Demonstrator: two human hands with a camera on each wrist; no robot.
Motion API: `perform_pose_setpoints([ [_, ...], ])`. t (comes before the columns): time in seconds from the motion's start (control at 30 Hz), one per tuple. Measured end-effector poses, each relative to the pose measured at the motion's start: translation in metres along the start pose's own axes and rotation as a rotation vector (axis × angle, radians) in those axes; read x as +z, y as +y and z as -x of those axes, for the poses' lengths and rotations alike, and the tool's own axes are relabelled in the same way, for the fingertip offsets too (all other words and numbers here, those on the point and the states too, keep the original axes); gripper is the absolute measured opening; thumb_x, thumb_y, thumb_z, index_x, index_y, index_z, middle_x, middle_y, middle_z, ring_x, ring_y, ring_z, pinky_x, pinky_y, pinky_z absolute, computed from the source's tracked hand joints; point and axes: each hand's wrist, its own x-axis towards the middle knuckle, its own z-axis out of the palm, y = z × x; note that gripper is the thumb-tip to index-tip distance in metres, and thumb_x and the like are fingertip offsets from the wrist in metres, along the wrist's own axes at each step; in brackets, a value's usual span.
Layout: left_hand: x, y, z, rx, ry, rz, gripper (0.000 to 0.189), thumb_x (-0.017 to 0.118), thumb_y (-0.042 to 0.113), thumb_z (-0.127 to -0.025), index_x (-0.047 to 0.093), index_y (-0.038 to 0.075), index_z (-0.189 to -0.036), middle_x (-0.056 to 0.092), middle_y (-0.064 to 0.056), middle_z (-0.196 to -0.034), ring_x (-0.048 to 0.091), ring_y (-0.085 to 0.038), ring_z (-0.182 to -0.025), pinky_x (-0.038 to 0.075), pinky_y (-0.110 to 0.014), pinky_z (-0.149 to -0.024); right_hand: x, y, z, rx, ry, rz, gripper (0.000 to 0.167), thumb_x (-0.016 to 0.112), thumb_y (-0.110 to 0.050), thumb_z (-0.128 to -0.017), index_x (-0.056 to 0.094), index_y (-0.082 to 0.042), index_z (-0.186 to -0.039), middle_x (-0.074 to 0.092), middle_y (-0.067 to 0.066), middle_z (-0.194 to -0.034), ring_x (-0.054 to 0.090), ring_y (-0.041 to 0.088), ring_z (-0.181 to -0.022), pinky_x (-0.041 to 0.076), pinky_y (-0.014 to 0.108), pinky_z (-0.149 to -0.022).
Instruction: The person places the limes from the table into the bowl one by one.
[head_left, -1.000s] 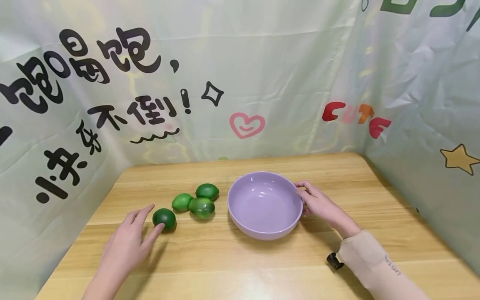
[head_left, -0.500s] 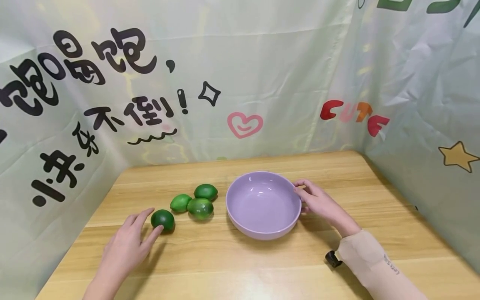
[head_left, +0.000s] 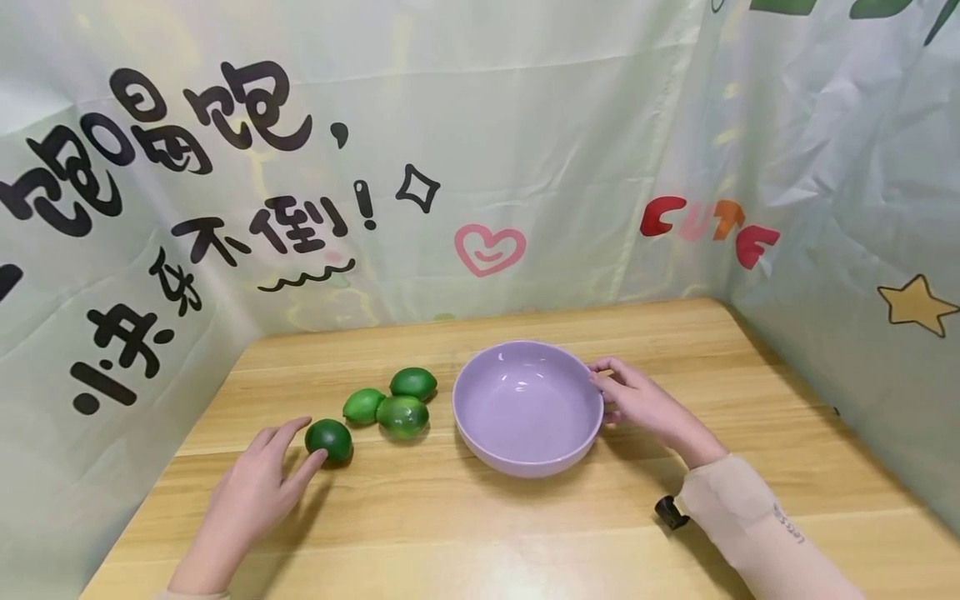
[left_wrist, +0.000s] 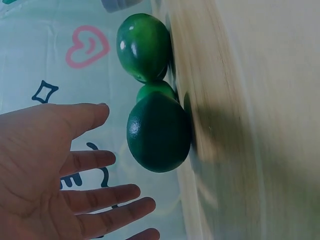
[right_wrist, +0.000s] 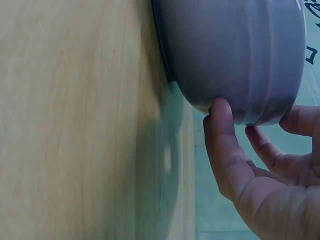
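In the head view my left hand (head_left: 251,487) has its fingers spread beside a dark green lime (head_left: 330,440) on the table. The left wrist view shows the fingers and thumb apart from this lime (left_wrist: 159,132). Behind and to the right lie three more limes touching in a cluster: a lighter one (head_left: 364,406), a mottled one (head_left: 405,417) and a dark one (head_left: 415,383). My right hand (head_left: 645,408) holds the right side of a light purple bowl (head_left: 528,468). The right wrist view shows its bent fingers (right_wrist: 223,122) and thumb against the bowl's outer wall.
The wooden table (head_left: 480,542) ends at a pale printed cloth backdrop (head_left: 570,183) at the back and sides. A small black object (head_left: 671,512) sits at the right sleeve (head_left: 738,500). The inside of the bowl shows bare purple.
Only a slight shift of the head view is visible. Both hands, the limes and the bowl keep their places.
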Motion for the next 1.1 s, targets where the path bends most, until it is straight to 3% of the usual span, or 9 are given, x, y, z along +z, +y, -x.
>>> perform_pose_setpoints([
  [0.2,0.002,-0.001,-0.006,0.021,-0.016,-0.010,0.063,0.066,0.048,-0.106,0.054,0.009,-0.154,0.060,-0.032,-0.144,0.061,-0.058,-0.127,0.052,-0.076,-0.093,-0.001,0.000,0.001,-0.011,-0.020,-0.011,0.047,0.043,-0.026,-0.117,0.042,0.008,-0.150,0.058,0.033,-0.137,0.071,0.030,-0.113,0.065,0.035,-0.084],
  [0.33,0.007,0.001,-0.010,0.021,-0.033,-0.024,0.064,0.068,0.048,-0.104,0.055,0.009,-0.153,0.061,-0.031,-0.142,0.063,-0.056,-0.124,0.055,-0.074,-0.088,-0.002,0.000,0.001,-0.017,-0.032,-0.018,0.048,0.042,-0.026,-0.117,0.040,0.008,-0.152,0.054,0.035,-0.142,0.070,0.036,-0.119,0.065,0.038,-0.088],
  [0.77,0.017,0.003,-0.016,0.017,-0.048,-0.009,0.062,0.074,0.042,-0.101,0.056,0.011,-0.152,0.064,-0.028,-0.136,0.069,-0.052,-0.115,0.058,-0.070,-0.079,-0.003,0.003,0.002,-0.018,-0.039,-0.027,0.049,0.042,-0.026,-0.117,0.039,0.008,-0.152,0.053,0.036,-0.143,0.070,0.035,-0.119,0.065,0.037,-0.088],
  [1.1,0.021,0.003,-0.019,0.017,-0.055,-0.004,0.062,0.074,0.039,-0.101,0.054,0.012,-0.153,0.063,-0.029,-0.136,0.070,-0.054,-0.111,0.058,-0.070,-0.075,-0.003,0.000,0.002,-0.005,-0.045,-0.025,0.050,0.040,-0.028,-0.118,0.038,0.008,-0.153,0.049,0.037,-0.149,0.067,0.043,-0.127,0.065,0.037,-0.092],
])
